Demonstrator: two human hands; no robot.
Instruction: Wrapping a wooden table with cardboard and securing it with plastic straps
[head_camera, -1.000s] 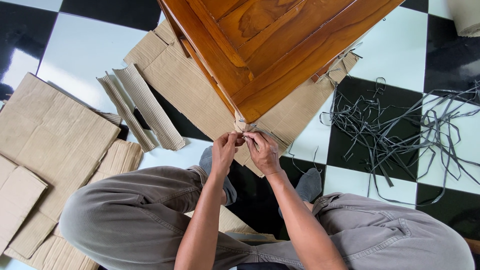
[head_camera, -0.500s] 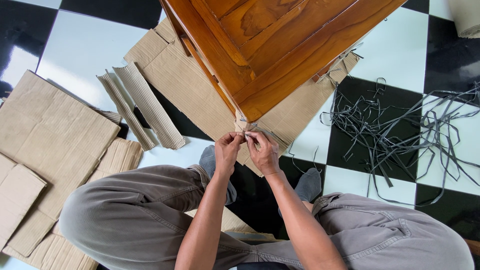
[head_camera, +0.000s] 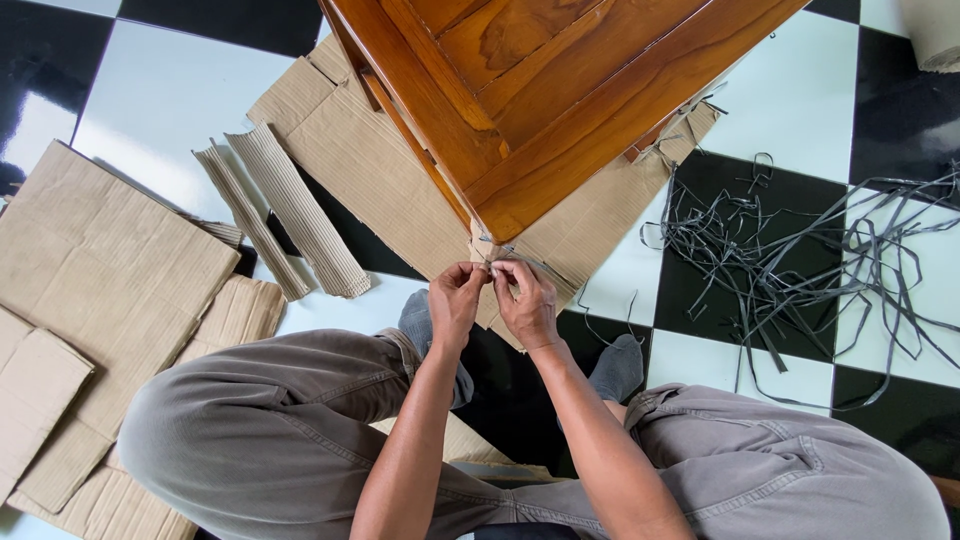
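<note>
Far left, flat cardboard sheets (head_camera: 100, 270) lie stacked on the black-and-white tiled floor (head_camera: 150, 90). Next to them, two corrugated cardboard strips (head_camera: 290, 215) lie loose, side by side. Centre: left hand (head_camera: 452, 300) and right hand (head_camera: 528, 300) are together at the lower corner of the wooden furniture piece (head_camera: 560, 110), fingertips of both pinched shut on a thin dark strap (head_camera: 497, 258) running over the cardboard wrap (head_camera: 400, 170) under that corner. Hands are touching or nearly so; the strap is mostly hidden by fingers. Person sits with grey-trousered knees either side, grey socks below the hands. Right: tangled pile of cut dark straps (head_camera: 800, 250) on the tiles, well apart from the hands.
</note>
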